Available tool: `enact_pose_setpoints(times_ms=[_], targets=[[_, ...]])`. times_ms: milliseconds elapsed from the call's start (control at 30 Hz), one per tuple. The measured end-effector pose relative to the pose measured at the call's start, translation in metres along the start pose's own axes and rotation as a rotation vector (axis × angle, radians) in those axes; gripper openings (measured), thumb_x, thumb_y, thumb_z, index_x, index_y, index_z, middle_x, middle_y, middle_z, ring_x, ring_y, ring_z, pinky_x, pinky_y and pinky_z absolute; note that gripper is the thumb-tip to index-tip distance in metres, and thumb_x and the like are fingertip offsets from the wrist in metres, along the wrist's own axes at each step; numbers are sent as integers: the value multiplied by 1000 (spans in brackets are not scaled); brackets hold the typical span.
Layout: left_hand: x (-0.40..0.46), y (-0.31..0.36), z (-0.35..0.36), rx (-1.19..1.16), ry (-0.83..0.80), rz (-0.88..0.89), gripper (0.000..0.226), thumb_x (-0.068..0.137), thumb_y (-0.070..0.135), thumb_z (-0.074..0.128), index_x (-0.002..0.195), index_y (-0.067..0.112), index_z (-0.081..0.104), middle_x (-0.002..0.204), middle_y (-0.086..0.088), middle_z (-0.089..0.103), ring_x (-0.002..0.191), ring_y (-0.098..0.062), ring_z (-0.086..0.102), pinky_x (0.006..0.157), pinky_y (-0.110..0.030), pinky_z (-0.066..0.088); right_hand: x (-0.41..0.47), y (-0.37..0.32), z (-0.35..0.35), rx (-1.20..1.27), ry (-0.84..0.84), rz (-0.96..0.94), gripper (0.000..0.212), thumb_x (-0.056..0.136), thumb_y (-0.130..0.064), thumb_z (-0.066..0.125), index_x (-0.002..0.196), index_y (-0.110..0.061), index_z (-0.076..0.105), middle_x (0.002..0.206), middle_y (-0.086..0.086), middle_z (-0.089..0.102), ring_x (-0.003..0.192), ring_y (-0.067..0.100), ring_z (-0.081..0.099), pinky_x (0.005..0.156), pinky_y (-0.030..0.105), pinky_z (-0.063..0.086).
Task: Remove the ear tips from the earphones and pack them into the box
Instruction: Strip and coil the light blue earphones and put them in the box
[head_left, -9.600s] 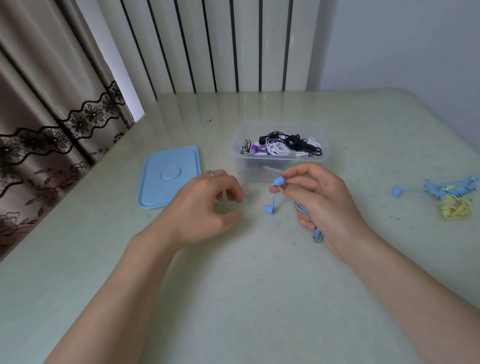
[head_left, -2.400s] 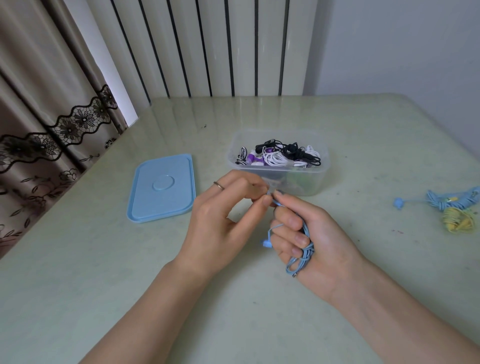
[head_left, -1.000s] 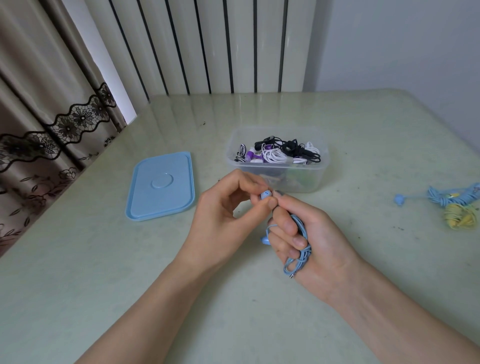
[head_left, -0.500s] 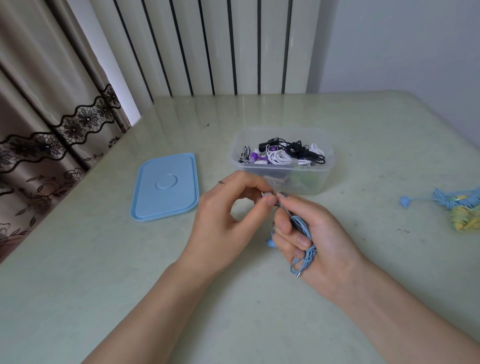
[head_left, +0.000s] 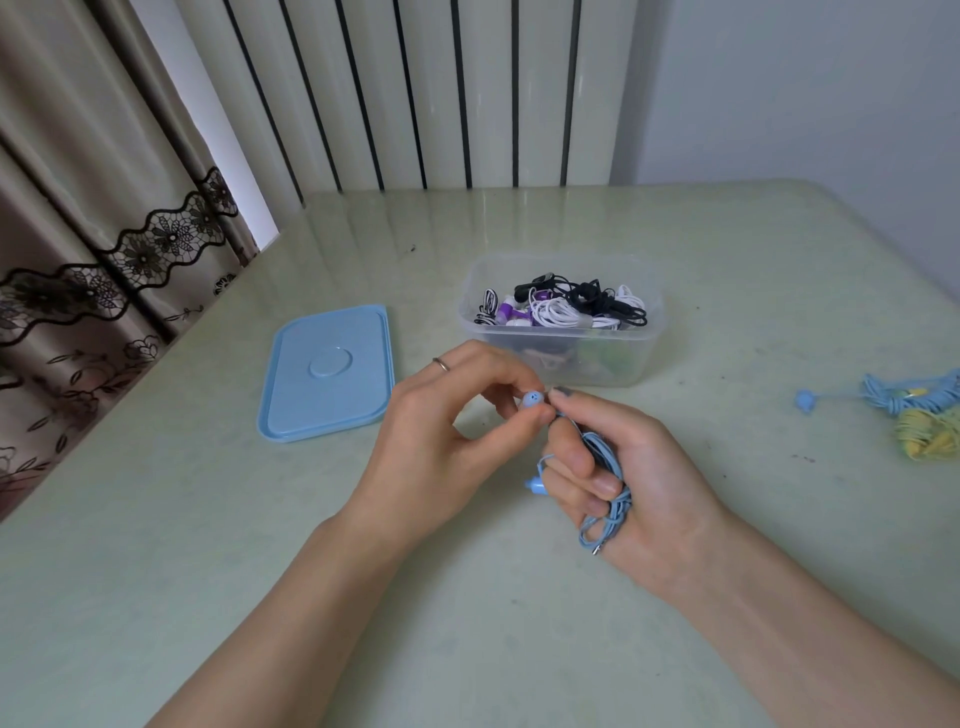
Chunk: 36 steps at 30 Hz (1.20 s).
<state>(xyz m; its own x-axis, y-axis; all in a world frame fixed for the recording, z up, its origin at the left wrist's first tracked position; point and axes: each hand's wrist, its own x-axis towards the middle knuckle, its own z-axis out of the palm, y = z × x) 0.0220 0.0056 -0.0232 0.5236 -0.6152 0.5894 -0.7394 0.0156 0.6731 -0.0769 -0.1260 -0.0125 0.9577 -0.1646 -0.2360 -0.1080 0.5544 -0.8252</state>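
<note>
Your left hand (head_left: 441, 441) pinches a small blue earbud (head_left: 533, 399) at its fingertips, just in front of the clear box (head_left: 563, 358), while your right hand (head_left: 644, 478) curls round the bundled blue earphone cable (head_left: 605, 467), a second bud (head_left: 535, 486) hanging by your fingers. The box holds black, white and purple earphones (head_left: 566, 306), and its blue lid (head_left: 327, 371) lies flat on the table (head_left: 208, 545) to its left. Far right on the table lie another blue earphone bundle (head_left: 904, 395) and a yellow bundle (head_left: 927, 441), touching each other.

Open box, reachable from above
Bare tabletop (head_left: 467, 623) lies between lid (head_left: 327, 371) and box (head_left: 563, 358); bundled earphones (head_left: 914, 410) lie far right.
</note>
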Motion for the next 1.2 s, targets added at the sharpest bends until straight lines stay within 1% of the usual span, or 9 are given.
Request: enact_pose_setpoints(times_ms=[133,267,367,433,533,700,833,1000,1200], targets=[[0,0,0,-46,-19,-1,9,88,2,76,87,5,69,84,-3,63,78,-21,62,76,-26,48,1,-1,1,44,-12,50,56,97,-26,48,43,-12,43,35,-3,21,38,13,16,42,24,16],[0,-1,-1,-97,-11,-20,8,89,2,75,87,4,68,84,-5,62,78,-24,61,76,-31,49,1,-4,2,108,-19,69,54,97,-23,46,45,-15,59,38,-3,30,42,12,9,45,27,9],[0,0,-4,-64,-10,-30,6,91,3,74,92,8,70,89,-3,65,80,-21,62,78,-32,50,3,-5,-1,160,-23,65,33,95,-21,50,73,-9,72,48,0,42,41,11,11,42,24,10],[-1,-2,-6,-48,-1,-46,6,91,3,73,93,8,70,91,-3,65,82,-19,63,79,-34,52,5,-5,-3,190,-30,64,21,90,-21,54,92,-4,66,60,3,50,36,7,20,39,21,14],[-2,-7,-8,-84,-9,-118,6,92,2,72,92,7,69,90,-5,67,83,-22,65,80,-43,54,6,-4,-4,143,-45,32,21,86,-18,57,101,-4,61,72,5,54,36,6,27,40,19,19],[-4,-8,-7,-102,-75,-222,8,92,9,74,94,13,67,88,-4,68,79,-27,66,79,-43,55,9,-4,-4,40,-7,-2,15,89,-3,53,103,-3,59,67,4,49,40,8,31,38,19,23],[-6,-5,-9,-63,-158,-262,21,89,15,72,105,18,60,93,3,66,78,-21,65,81,-39,55,11,-7,-10,283,33,68,23,80,-4,58,102,-7,59,66,3,47,40,6,31,40,18,21],[-8,0,-11,126,-316,-184,24,83,13,72,102,21,60,95,16,65,92,-14,61,84,-31,49,13,-10,-16,444,60,71,11,84,-3,55,93,-10,57,68,2,46,41,6,31,39,17,25],[-7,0,-5,116,-293,-135,16,88,13,76,99,19,65,85,19,63,85,-11,61,81,-23,49,12,-12,-18,541,42,90,6,88,-3,53,87,-8,56,68,3,47,42,5,31,41,16,23]])
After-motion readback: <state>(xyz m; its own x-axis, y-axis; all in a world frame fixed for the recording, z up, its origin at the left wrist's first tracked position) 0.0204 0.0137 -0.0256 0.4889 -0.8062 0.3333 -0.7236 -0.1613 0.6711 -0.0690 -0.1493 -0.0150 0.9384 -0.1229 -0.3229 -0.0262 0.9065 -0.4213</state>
